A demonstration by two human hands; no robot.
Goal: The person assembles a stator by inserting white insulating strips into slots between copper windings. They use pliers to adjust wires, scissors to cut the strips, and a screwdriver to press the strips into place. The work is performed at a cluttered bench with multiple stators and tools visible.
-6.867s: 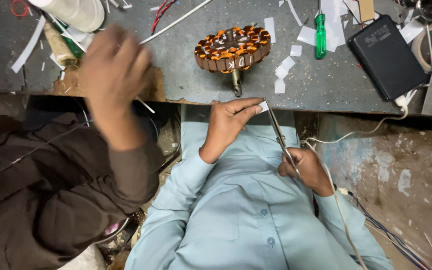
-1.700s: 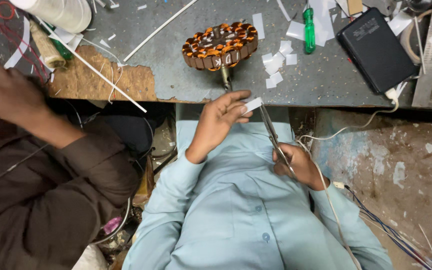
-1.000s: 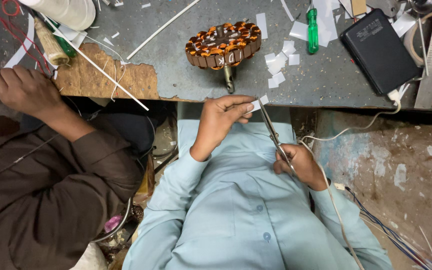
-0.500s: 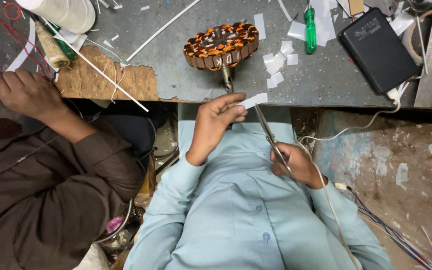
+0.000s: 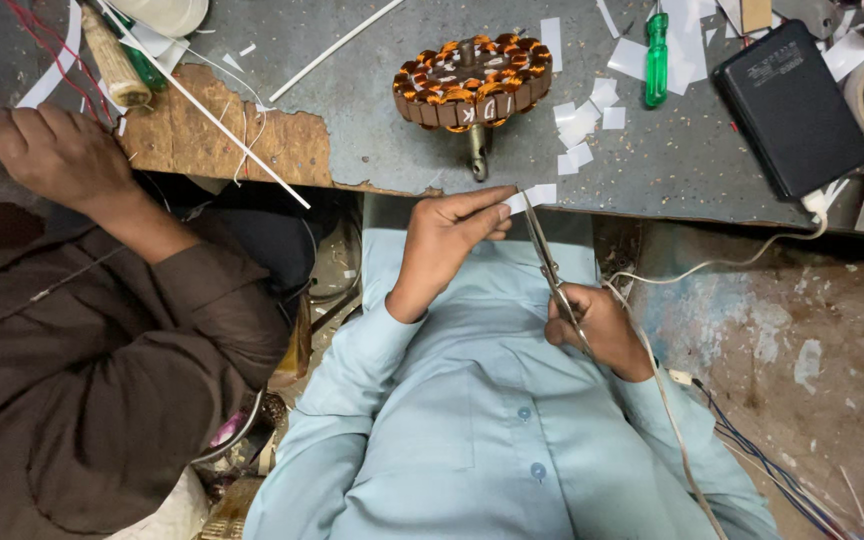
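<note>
On top, the grey workbench [image 5: 372, 90] holds a round motor part wound with copper wire [image 5: 472, 82], a black box [image 5: 790, 110] and a green screwdriver [image 5: 657, 58]. Below its edge, the left hand [image 5: 447, 235] pinches a small white paper strip [image 5: 532, 197] with its fingers pressed together. The right hand [image 5: 592, 325] is wrapped tight around the scissors [image 5: 549, 265], whose blades meet the strip. Beside them, a co-worker's hand [image 5: 57, 150] rests on the bench.
</note>
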